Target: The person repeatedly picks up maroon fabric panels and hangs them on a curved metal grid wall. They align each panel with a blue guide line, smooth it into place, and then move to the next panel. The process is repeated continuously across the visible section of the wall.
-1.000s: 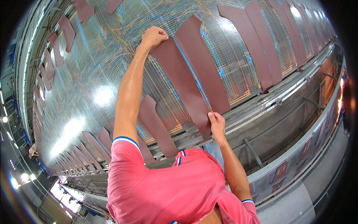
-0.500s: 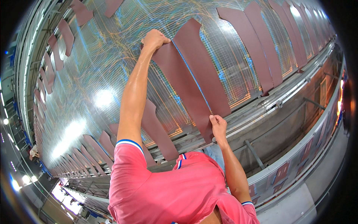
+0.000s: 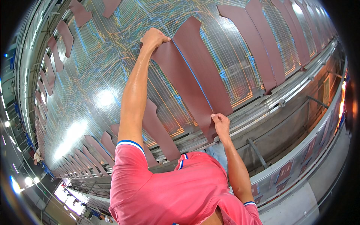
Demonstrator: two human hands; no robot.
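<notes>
A long maroon cut panel (image 3: pixel 183 84), of fabric or thin sheet, lies on the line-marked table in front of me. My left hand (image 3: pixel 154 38) pinches its far end, fingers closed on the upper edge. Near the table's front edge, my right hand (image 3: pixel 220 124) pinches the same panel's near right edge between thumb and fingertips. The panel's near end droops a little over the metal rail. Close against its right side lies a second maroon panel (image 3: pixel 206 67), flat, with a thin blue line showing between the two.
The long table (image 3: pixel 108 75) carries many coloured guide lines. More maroon panels (image 3: pixel 258 41) lie in pairs to the right, and others (image 3: pixel 159 129) to the left. Small maroon pieces (image 3: pixel 65 37) line the far side. A metal rail (image 3: pixel 258 108) runs along the front edge.
My right hand has shifted very slightly up, and the panel's near end has moved a touch with it. The left hand keeps its grip at the far end.
</notes>
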